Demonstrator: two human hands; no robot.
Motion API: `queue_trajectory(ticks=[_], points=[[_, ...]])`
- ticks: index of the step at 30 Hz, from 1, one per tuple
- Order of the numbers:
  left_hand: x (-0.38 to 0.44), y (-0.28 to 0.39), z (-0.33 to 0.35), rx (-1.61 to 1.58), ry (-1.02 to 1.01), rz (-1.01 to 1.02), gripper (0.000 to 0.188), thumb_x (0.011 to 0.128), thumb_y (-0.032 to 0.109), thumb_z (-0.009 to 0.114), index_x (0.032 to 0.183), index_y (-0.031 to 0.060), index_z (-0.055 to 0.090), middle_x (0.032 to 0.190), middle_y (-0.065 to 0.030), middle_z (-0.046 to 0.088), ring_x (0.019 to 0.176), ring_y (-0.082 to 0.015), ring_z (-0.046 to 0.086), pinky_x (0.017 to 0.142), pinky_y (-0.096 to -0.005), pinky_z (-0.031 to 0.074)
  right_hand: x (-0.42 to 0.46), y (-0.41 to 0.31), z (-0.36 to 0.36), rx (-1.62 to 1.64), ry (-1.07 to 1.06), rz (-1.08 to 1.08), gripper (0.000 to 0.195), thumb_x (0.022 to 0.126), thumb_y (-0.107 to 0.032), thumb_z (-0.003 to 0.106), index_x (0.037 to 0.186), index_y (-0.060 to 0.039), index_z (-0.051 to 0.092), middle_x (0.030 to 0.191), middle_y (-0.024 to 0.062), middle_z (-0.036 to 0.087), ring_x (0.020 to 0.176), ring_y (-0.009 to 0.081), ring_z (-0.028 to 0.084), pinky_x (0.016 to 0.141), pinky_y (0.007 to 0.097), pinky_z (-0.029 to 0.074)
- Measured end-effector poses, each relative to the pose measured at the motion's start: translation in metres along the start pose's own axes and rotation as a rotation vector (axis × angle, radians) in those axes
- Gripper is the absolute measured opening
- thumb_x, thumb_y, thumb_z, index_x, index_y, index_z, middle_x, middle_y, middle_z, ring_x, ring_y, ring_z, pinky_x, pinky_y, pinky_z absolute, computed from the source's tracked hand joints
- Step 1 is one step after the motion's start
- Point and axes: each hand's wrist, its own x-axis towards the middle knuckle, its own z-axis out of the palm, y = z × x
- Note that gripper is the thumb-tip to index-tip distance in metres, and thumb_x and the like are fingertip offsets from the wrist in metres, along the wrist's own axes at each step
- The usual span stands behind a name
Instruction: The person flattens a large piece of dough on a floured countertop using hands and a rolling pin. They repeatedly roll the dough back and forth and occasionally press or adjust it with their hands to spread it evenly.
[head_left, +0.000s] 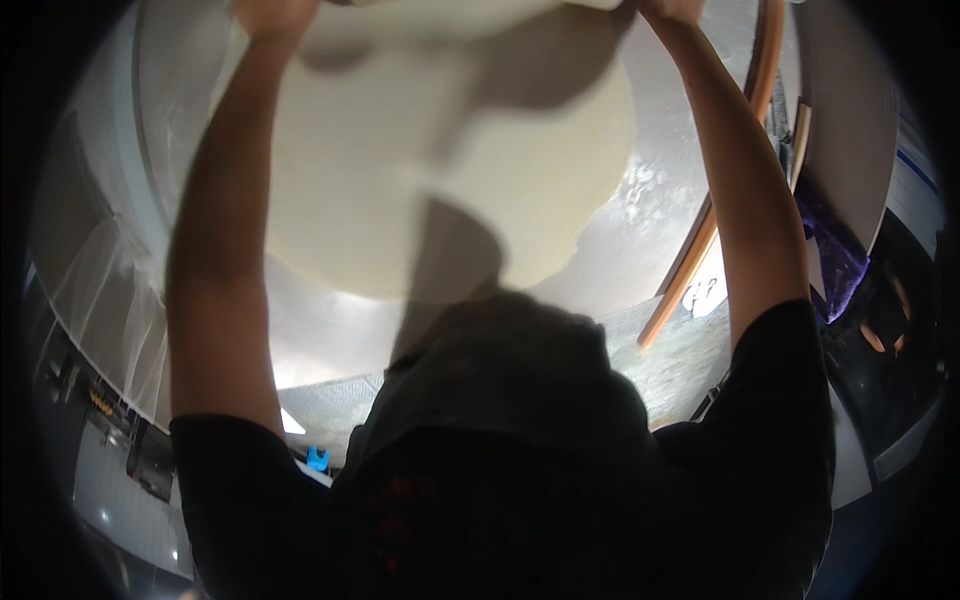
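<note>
A large, thin, pale sheet that looks like rolled-out dough (345, 187) lies spread on a shiny metal worktop (645, 247). My left hand (277, 16) is at its far left side, and my right hand (673, 10) at its far right. Both hands are cut off by the top of the picture, so their fingers and grip are hidden. Between them, a blurred pale band (480, 13) of what seems the same sheet crosses the top edge. Dark shadows fall over the sheet.
A long brown wooden rod (679, 289) runs along the right, partly behind my right forearm. Beyond it are a thinner wooden stick (801, 146) and purple cloth (844, 274). Clear plastic film (112, 277) hangs at left. A small blue object (318, 458) is near my body.
</note>
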Motion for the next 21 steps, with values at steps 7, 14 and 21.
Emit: queue_trajectory(ticks=[7, 14, 21], points=[[-0.222, -0.04, -0.018, -0.386, 0.303, 0.322, 0.028, 0.087, 0.026, 0.053, 0.062, 0.0152, 0.056, 0.055, -0.0044, 0.054, 0.047, -0.0206, 0.051, 0.049, -0.0353, 0.041, -0.274, -0.052, -0.059, 0.132, -0.023, -0.016, 0.034, 0.092, -0.028, 0.049, 0.065, -0.0091, 0.061, 0.055, 0.0153, 0.057, 0.041, 0.0322, 0.054, 0.037, 0.0405, 0.041], [-0.385, -0.063, -0.074, -0.369, -0.178, 0.284, 0.028, 0.082, 0.014, 0.048, 0.054, 0.0141, 0.044, 0.046, -0.0058, 0.048, 0.042, -0.0214, 0.048, 0.049, -0.0354, 0.036, -0.45, -0.089, -0.083, 0.27, -0.265, 0.026, 0.027, 0.089, -0.021, 0.049, 0.064, -0.0108, 0.055, 0.054, 0.0114, 0.057, 0.042, 0.0306, 0.053, 0.043, 0.0401, 0.043], [-0.399, -0.067, -0.071, -0.4, -0.133, 0.269, 0.024, 0.08, 0.014, 0.051, 0.056, 0.0129, 0.049, 0.046, -0.0063, 0.049, 0.042, -0.0233, 0.05, 0.051, -0.0352, 0.039, -0.474, -0.096, -0.082, 0.265, -0.391, 0.137, 0.031, 0.093, -0.026, 0.043, 0.073, -0.0076, 0.058, 0.065, 0.0173, 0.059, 0.057, 0.0377, 0.058, 0.052, 0.0458, 0.045]])
